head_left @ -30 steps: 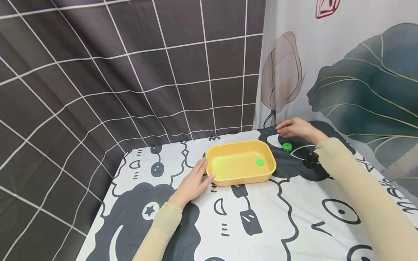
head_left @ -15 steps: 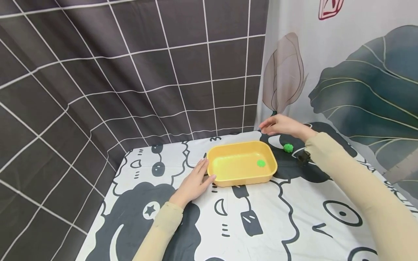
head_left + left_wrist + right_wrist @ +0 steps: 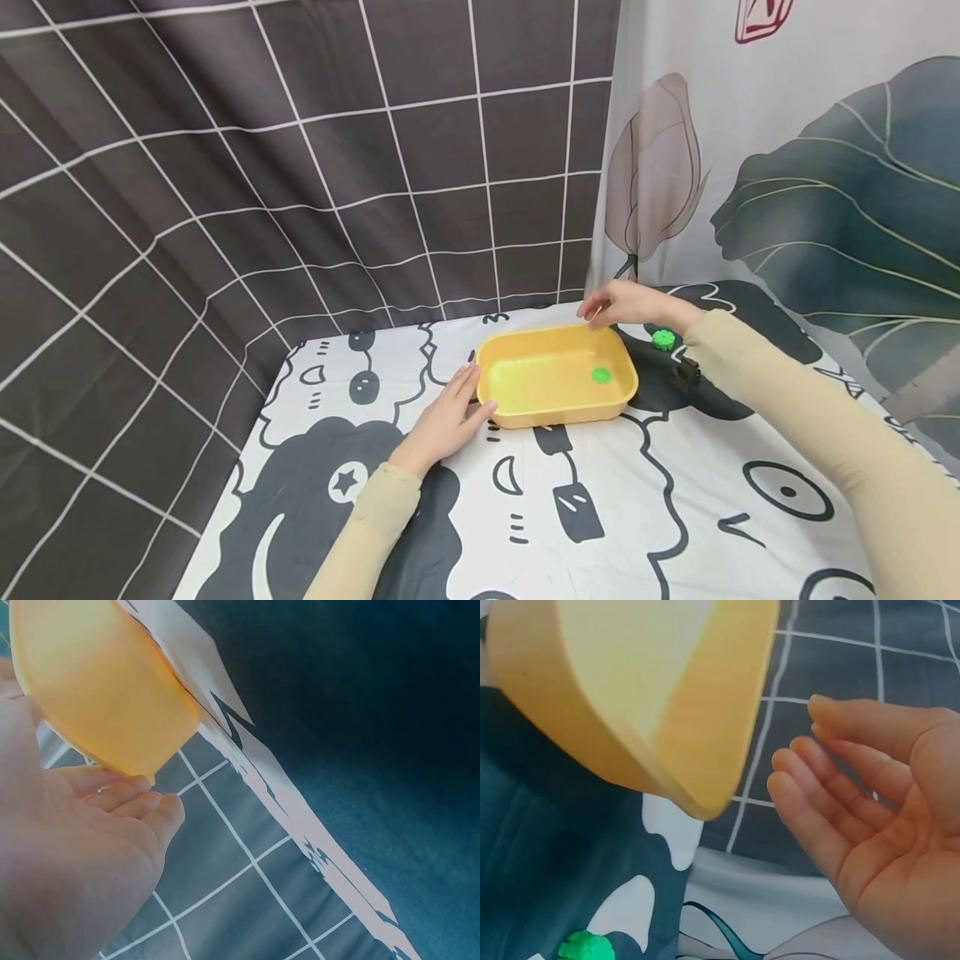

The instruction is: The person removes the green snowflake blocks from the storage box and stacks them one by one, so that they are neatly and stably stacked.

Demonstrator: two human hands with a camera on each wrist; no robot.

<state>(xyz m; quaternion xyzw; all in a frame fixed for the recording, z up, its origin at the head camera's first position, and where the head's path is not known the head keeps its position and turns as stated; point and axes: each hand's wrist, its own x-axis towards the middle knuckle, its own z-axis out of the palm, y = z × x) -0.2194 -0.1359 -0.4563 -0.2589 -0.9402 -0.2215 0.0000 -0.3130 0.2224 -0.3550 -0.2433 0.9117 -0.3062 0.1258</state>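
A yellow rectangular tray (image 3: 557, 375) lies on the patterned cloth, with a small green scalloped piece (image 3: 601, 376) inside, near its right end. My left hand (image 3: 442, 419) rests against the tray's left end, fingers extended; the left wrist view shows fingertips (image 3: 139, 787) touching the tray's outside. Above the tray's far right corner is my right hand (image 3: 626, 304). In the right wrist view its fingers (image 3: 802, 802) bend loosely, apart from the tray (image 3: 727, 712), and nothing shows between them. A second green scalloped piece (image 3: 663, 339) lies on the cloth right of the tray.
The black-and-white cartoon cloth (image 3: 540, 517) covers the surface. A dark gridded curtain (image 3: 360, 167) hangs behind and on the left. A pale curtain with plant prints (image 3: 660, 167) hangs at the right. A small black device (image 3: 686, 373) sits beneath my right wrist.
My right hand has moved left from above the loose green piece to the tray's far right corner, rising, then lowering. Left hand, tray and both green pieces stay put.
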